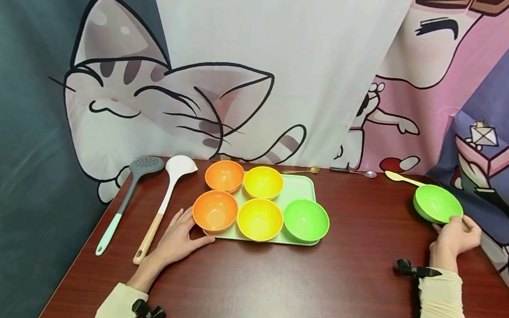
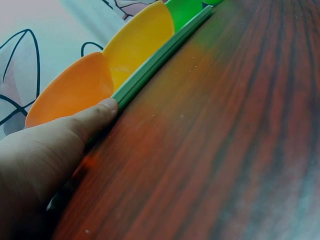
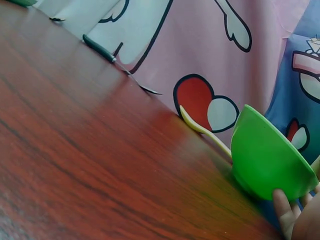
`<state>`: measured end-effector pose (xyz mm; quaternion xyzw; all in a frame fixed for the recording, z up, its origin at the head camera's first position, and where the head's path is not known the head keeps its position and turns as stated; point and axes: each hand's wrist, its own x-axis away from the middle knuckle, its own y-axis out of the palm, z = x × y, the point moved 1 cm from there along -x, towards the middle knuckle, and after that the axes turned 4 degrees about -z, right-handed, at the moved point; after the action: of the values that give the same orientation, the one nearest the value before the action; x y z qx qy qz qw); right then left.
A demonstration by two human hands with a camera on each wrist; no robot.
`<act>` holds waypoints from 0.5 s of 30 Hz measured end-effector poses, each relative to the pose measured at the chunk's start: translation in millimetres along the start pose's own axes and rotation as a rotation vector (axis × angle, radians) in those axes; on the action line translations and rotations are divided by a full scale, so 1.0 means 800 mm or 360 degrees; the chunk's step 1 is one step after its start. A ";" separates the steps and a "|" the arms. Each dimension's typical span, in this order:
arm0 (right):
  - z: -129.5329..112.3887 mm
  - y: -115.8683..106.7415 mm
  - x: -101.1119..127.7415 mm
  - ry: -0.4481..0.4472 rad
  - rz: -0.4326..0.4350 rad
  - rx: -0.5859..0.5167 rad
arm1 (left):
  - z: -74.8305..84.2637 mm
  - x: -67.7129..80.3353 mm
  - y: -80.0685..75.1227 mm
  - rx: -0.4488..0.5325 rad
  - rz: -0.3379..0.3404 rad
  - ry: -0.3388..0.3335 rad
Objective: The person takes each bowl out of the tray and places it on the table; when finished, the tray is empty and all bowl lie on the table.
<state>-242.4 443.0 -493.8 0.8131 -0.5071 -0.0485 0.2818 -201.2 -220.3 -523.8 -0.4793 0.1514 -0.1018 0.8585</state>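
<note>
My right hand (image 1: 455,238) pinches the near right rim of a green bowl (image 1: 434,202) at the table's far right; the bowl tilts in the right wrist view. On the left, my left hand (image 1: 179,238) lies with fingers spread at the front left corner of a pale green tray (image 1: 298,187). Its thumb (image 2: 102,112) touches the tray's front edge, beside an orange bowl (image 1: 215,212). Behind that bowl stands another orange bowl (image 1: 224,175). Two yellow bowls (image 1: 260,220) fill the middle of the tray, and a second green bowl (image 1: 306,221) sits at its front right.
Left of the tray lie a grey slotted skimmer (image 1: 133,189) and a white ladle (image 1: 167,192) with a wooden handle. Along the back edge are a small gold spoon (image 1: 303,171), a dark-handled spoon (image 1: 353,171) and a yellow utensil (image 1: 402,178) partly behind the held bowl. A printed curtain (image 1: 316,73) hangs behind.
</note>
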 end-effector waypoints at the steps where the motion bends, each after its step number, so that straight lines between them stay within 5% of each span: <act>1: -0.001 0.000 0.000 0.0013 0.0016 -0.0020 | 0.000 0.000 0.000 0.0004 -0.0001 -0.0001; 15: -0.002 -0.003 -0.003 0.0107 0.0118 -0.0089 | 0.001 0.001 -0.002 0.0003 -0.0012 -0.0024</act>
<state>-241.1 446.7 -494.1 0.7866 -0.5256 -0.0250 0.3230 -200.2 -220.4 -522.0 -0.4798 0.1431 -0.1016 0.8597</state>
